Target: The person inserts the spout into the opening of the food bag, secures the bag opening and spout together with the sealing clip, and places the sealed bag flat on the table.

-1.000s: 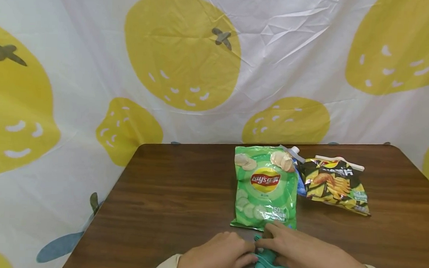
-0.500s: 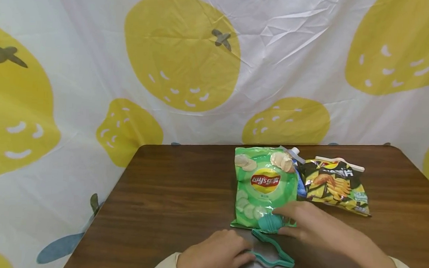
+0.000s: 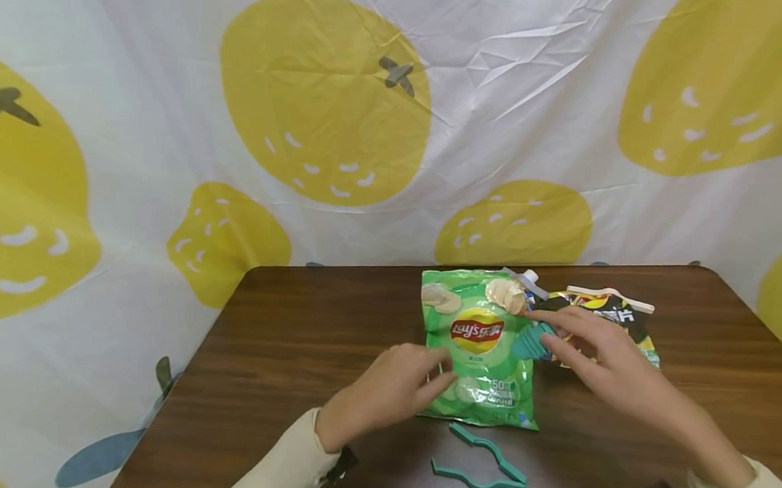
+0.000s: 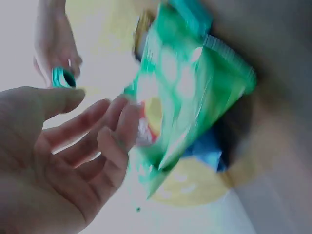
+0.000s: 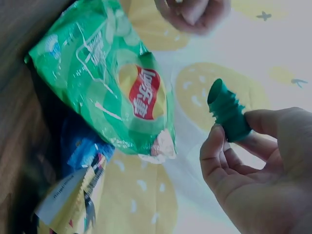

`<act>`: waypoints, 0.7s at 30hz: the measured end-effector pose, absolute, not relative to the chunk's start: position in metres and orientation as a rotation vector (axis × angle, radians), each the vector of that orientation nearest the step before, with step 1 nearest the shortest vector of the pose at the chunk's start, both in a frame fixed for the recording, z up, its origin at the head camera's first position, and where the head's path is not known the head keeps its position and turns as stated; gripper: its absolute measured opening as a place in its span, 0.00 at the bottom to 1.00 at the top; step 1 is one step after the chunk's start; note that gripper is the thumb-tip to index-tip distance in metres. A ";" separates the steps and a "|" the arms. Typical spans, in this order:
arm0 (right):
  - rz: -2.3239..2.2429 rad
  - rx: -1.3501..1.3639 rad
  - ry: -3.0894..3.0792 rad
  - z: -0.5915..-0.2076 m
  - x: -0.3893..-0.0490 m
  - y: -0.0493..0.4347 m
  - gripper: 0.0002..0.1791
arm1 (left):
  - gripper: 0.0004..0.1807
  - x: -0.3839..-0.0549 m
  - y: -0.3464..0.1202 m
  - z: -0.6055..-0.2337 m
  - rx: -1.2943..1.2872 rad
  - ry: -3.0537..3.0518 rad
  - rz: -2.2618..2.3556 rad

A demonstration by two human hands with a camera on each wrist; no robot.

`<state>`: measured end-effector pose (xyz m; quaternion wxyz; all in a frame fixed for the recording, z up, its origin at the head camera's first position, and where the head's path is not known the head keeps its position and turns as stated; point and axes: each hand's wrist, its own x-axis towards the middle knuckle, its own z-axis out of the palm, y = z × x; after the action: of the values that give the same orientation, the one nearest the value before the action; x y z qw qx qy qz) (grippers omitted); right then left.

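Note:
My right hand (image 3: 611, 363) pinches a teal hollow threaded spout (image 5: 231, 117) between thumb and fingers, held in the air. In the head view it overlaps the right side of a green Lay's chip bag (image 3: 454, 294), which lies on the table. The left hand (image 3: 388, 386) hovers over that bag's lower left, fingers loosely bent and holding nothing. A teal bag clip (image 3: 481, 487) lies spread on the table below the bag, its two arms apart and hinged at the right end.
Behind the right hand is a black and yellow chip bag (image 3: 649, 346) with a white clip (image 3: 614, 296) along its top. A blue packet (image 5: 80, 146) with a grey spouted clip (image 3: 525, 280) sits partly hidden behind the green bag. Lemon-print cloth (image 3: 339, 234) hangs behind the wooden table (image 3: 321, 350).
My right hand has lifted the spout away from the clip and carried it up and right. The left hand has let go of the clip and risen over the green bag.

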<state>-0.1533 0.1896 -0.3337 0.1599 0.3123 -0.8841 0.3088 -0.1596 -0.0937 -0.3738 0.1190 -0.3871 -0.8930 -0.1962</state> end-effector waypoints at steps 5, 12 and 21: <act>0.821 0.842 -2.421 -0.326 -0.164 0.191 0.21 | 0.06 -0.200 -0.081 -0.355 -1.032 -2.351 -0.544; 0.783 0.650 -2.355 -0.323 -0.180 0.194 0.16 | 0.15 -0.238 -0.051 -0.344 -0.894 -2.320 -0.426; 0.766 0.569 -2.310 -0.331 -0.190 0.199 0.13 | 0.18 -0.257 -0.027 -0.342 -0.832 -2.583 -0.221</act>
<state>-0.1899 0.1986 -0.3311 0.3156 0.2162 -0.8770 0.2907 -0.2571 -0.0272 -0.3424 0.2077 -0.2990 -0.9280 -0.0795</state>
